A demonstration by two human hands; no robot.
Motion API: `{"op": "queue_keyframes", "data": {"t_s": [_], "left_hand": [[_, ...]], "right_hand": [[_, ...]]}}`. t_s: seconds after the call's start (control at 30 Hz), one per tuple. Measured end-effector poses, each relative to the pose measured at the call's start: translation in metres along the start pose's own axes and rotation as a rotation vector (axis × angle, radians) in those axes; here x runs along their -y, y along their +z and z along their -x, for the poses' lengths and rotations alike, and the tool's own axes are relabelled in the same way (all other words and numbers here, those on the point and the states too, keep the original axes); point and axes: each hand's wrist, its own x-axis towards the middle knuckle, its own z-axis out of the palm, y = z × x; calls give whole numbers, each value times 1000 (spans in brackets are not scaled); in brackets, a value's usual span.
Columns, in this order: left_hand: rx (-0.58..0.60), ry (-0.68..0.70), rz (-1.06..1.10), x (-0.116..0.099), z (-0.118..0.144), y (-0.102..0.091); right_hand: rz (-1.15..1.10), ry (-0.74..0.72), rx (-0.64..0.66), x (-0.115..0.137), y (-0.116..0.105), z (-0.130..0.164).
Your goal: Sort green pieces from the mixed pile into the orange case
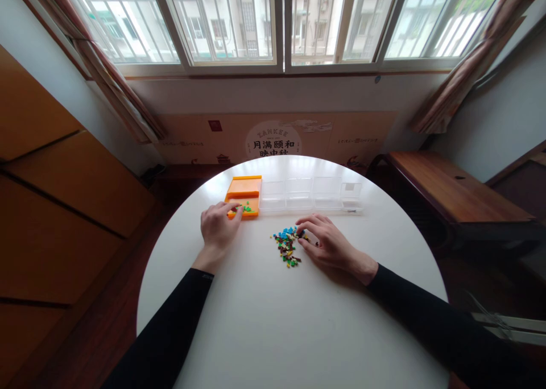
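A small orange box (pixel 243 185) lies with its lid folded back on the round white table. Small green pieces (pixel 247 208) are in its near half. My left hand (pixel 219 225) reaches over the near left corner of this box, thumb and fingers bent and slightly apart, with a dark red bit showing between them. A loose pile of tiny building bricks (pixel 288 245), blue, yellow, green, dark red and white, is spread on the tabletop. At the pile's right side, my right hand (pixel 326 241) has its fingers curved and apart, fingertips among dark bricks.
A clear plastic compartment case (pixel 301 194) stands right of the orange box, behind the pile. Around me are the white table's (pixel 273 321) curved edge, a wooden bench (pixel 456 190) at right, an orange-brown cabinet (pixel 63 207) at left and barred windows (pixel 230 22) ahead.
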Motion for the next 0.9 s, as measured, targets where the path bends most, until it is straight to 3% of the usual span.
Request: {"op": "queue_keyframes", "data": {"t_s": [0.2, 0.47, 0.63, 0.9], "left_hand": [[-28, 150, 228, -16, 8, -4], [252, 580, 513, -50, 31, -8], [373, 593, 575, -54, 33, -12], [429, 599, 582, -51, 35, -14]], "right_hand": [[32, 31, -43, -5, 1, 2], [53, 46, -58, -4, 2, 1], [67, 11, -25, -7, 3, 3], [71, -11, 34, -6, 1, 4]]}}
